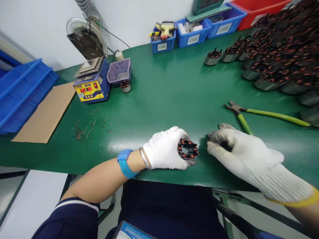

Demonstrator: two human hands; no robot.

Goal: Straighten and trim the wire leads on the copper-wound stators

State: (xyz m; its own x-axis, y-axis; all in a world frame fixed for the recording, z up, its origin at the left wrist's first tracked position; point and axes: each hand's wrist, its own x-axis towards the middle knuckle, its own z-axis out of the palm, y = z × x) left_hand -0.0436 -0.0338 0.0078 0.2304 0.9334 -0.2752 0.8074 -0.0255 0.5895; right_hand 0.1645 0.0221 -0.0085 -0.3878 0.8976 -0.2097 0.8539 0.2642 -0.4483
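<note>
Stator in your left hand, right hand beside it at the near table edge.
You held the small round stator wound with copper coils (187,149) in your white-gloved left hand (165,148), fingers closed round its rim, just above the green bench mat (159,99). Your gloved right hand (239,149) lay just beside it, fingertips pinched together, holding nothing I could make out. You seemed to be at the wire-tidying step; the green-handled side cutters (251,114), just behind that hand, looked the likely next pick-up.
</note>
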